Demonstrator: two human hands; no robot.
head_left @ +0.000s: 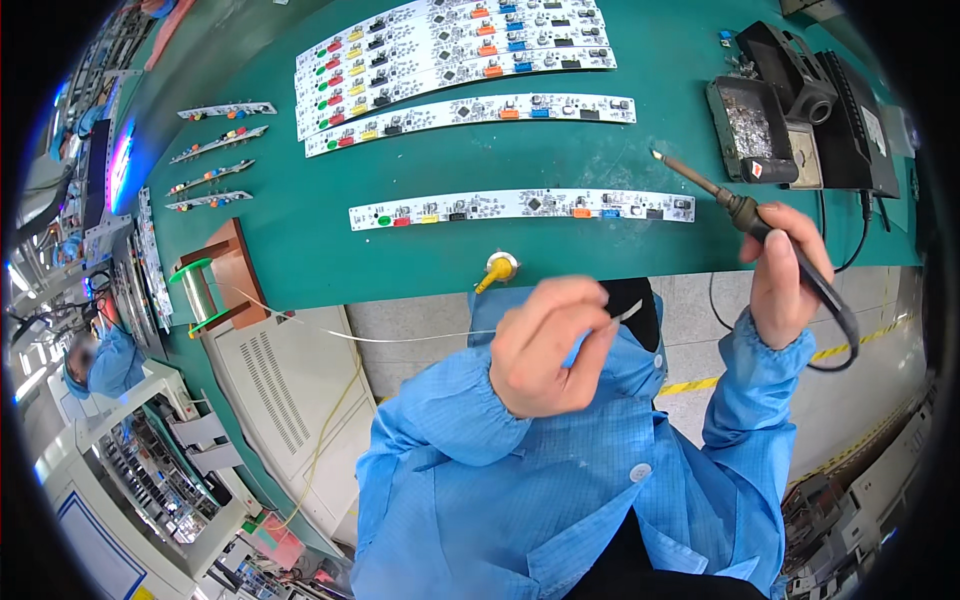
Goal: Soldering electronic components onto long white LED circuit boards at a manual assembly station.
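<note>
My left hand (pixel 550 350) is in front of my chest, just off the near table edge, its fingers closed in a pinch on solder wire (pixel 400 339). The wire trails left to a green-flanged spool (pixel 200 298) on a brown stand; a short pale end shows past my fingertips. My right hand (pixel 785 270) grips a soldering iron (pixel 738 207) by its dark handle, the tip pointing up and left over the table, apart from any board. Left of the iron lies a long white circuit board (pixel 520 207) with coloured connectors, flat on the green mat.
Several similar boards (pixel 450 60) lie in rows at the far side. Smaller boards (pixel 222 145) stand at the left. A soldering stand with a debris tray (pixel 745 120) and a black station (pixel 865 130) occupy the far right. A yellow plug (pixel 498 268) sits at the near edge.
</note>
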